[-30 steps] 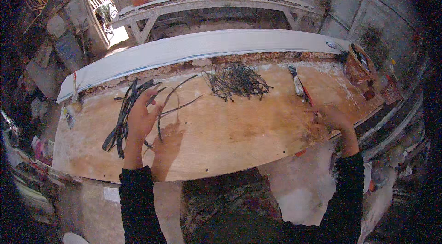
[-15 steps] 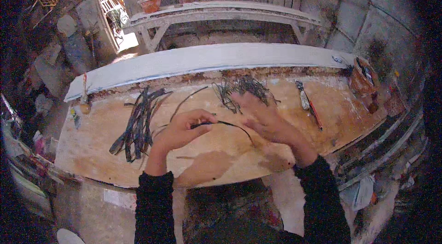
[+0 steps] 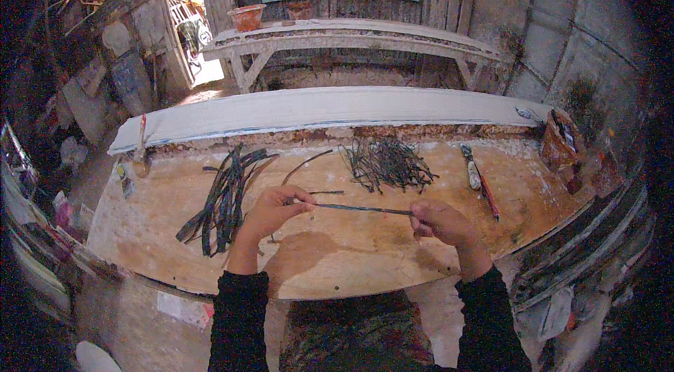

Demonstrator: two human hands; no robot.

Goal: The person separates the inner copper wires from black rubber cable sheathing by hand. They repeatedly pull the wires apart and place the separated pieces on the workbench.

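Note:
A thin dark strip (image 3: 361, 208) is stretched almost level between my hands, above the wooden board. My left hand (image 3: 274, 212) pinches one end, and my right hand (image 3: 444, 222) grips the other with fingers curled. Left of my left hand lies a bundle of wider dark strips (image 3: 223, 205). Beyond the held strip, a tangled heap of thin, short dark pieces (image 3: 387, 164) rests on the board. Single loose strips lie close to my left hand, one of them curved (image 3: 307, 164). What the strips are made of cannot be told.
A red pencil-like stick (image 3: 489, 198) and a dark-handled tool (image 3: 470, 165) lie to the right. An orange-brown container (image 3: 559, 140) stands at the far right corner. A brush-like tool (image 3: 141, 151) is at the left. A long white plank (image 3: 330, 111) borders the back of the board (image 3: 379, 267).
My right hand has come down from near the heap and closed on the strip's free end. The strip, curved before, is now straight. The view has shifted slightly.

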